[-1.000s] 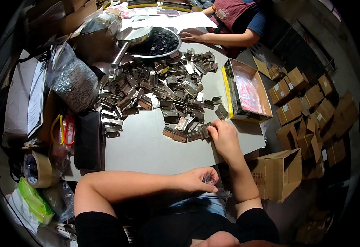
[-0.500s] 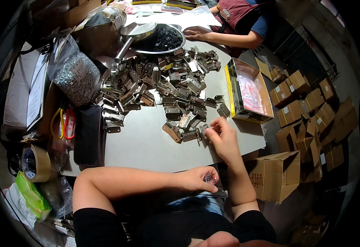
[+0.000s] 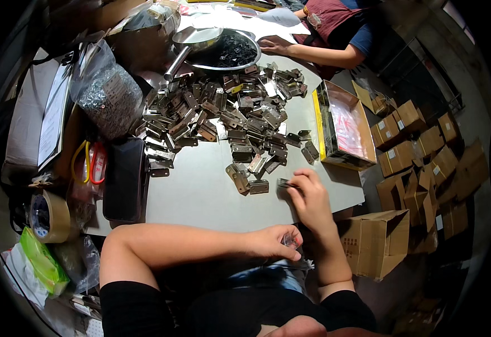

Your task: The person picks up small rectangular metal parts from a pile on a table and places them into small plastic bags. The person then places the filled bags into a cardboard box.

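Observation:
Over the front right of the table, my right hand (image 3: 311,201) pinches a small metal bracket (image 3: 283,183) between thumb and fingers. My left hand (image 3: 272,242) is at the table's near edge, its fingers curled round a crumpled piece of clear plastic (image 3: 290,241), which looks like a small bag; most of it is hidden in the palm. Just left of my right hand, a bracket (image 3: 258,186) lies at the near end of a large pile of brackets (image 3: 223,112). These are bent silvery plates with holes.
A steel basin (image 3: 234,67) of dark pieces holds a metal scoop (image 3: 172,70) at the back. An open box (image 3: 321,123) with plastic bags stands right. At left are a bag of screws (image 3: 108,101), a black phone-like case (image 3: 123,182) and scissors (image 3: 77,163). A co-worker's hand (image 3: 276,44) rests at the far side.
My right hand has drawn the bracket slightly away from the pile, toward me and to the right. My left hand keeps its hold on the plastic. The whole view has shifted slightly.

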`<state>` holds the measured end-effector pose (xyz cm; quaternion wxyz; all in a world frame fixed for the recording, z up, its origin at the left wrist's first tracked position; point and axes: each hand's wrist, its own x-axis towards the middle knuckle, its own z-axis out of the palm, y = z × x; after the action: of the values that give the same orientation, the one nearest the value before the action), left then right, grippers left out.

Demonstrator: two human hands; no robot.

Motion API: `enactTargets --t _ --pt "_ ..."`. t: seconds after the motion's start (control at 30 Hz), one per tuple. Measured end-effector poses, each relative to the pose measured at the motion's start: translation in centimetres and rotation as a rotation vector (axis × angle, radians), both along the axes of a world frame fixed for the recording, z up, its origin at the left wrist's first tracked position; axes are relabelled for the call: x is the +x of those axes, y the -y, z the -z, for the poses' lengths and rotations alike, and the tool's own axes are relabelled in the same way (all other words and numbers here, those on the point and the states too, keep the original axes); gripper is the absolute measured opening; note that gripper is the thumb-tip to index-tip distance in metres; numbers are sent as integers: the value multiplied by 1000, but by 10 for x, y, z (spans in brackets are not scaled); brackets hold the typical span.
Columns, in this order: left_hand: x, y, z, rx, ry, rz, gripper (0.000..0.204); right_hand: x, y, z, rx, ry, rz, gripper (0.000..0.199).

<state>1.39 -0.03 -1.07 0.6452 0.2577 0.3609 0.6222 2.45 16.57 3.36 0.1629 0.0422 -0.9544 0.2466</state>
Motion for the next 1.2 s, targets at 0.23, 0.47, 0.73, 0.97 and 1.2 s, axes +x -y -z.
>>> enactTargets --t 0.23,0.47,0.73,0.97,1.2 --pt "-7 4 -5 32 346 18 38 50 -19 -48 -242 267 -437 25" --pt "-7 6 -12 87 299 92 29 54 -18 -53 -229 232 -444 22" --pt "-5 5 -13 0 183 112 30 32 -25 -70 -370 570 -728 28" --pt "-8 3 -5 10 123 55 41 -15 -17 -46 -417 488 -391 15" --pt "2 -4 9 116 -181 156 49 -66 11 -6 -26 91 -123 21"
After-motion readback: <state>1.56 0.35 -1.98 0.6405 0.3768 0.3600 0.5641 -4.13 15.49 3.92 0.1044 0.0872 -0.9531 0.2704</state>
